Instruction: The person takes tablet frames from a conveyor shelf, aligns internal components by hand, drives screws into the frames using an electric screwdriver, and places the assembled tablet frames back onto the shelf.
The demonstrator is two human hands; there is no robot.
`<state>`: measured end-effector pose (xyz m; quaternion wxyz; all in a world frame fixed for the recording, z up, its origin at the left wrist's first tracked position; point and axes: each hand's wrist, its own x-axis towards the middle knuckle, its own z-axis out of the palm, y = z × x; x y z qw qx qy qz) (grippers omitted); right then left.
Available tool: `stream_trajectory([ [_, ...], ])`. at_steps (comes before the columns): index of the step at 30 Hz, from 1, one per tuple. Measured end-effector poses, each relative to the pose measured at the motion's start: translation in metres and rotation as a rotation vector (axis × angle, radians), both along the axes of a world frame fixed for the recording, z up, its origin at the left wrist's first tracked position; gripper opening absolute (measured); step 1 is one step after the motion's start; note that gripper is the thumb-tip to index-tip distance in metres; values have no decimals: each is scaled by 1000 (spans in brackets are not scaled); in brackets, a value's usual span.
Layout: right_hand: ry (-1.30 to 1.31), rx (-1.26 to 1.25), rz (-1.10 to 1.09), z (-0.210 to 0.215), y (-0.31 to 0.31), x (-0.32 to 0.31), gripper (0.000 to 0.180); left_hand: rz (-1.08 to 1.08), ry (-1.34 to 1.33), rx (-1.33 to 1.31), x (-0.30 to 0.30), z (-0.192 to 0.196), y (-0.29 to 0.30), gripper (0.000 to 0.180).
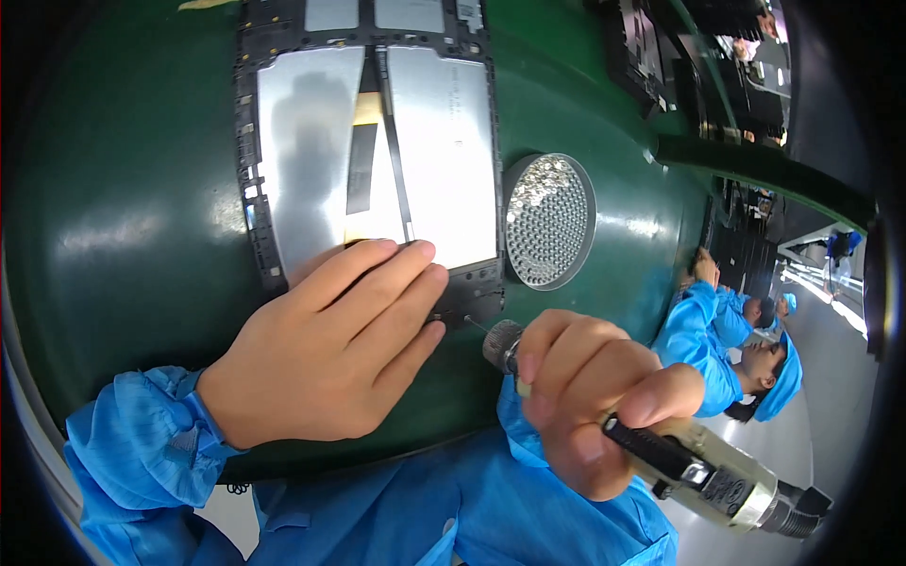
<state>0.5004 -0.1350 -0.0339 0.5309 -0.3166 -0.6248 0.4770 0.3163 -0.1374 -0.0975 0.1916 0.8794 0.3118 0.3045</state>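
Note:
A flat tablet-like device [439, 151] with its inside exposed lies on the green mat, showing silver battery plates in a black frame. My left hand [330, 325] rests flat over its near end, fingers stretched out and thumb partly hidden. In my right hand [599, 396] is an electric screwdriver [717, 476], its body gripped in curled fingers with the thumb along the side. The thin bit points at the device's near right corner; whether it touches a screw there is too small to tell. Beside the device stands a round tray [552, 222] of tiny screws in a hole-patterned plate.
The green work surface [123, 189] spreads around the device. A dark green bar [755, 170] crosses at the right, with black racks or parts [642, 57] behind it. Co-workers in blue, one a person in a blue cap [779, 377], sit along the right.

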Motion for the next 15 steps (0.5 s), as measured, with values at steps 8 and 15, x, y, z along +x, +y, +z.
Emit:
stream_trajectory([
  [8, 3, -46, 54, -2, -1, -3, 29, 53, -39, -10, -1, 0, -3, 23],
  [15, -76, -37, 115, -7, 4, 8, 28, 39, -80, -37, 5, -6, 2, 25],
])
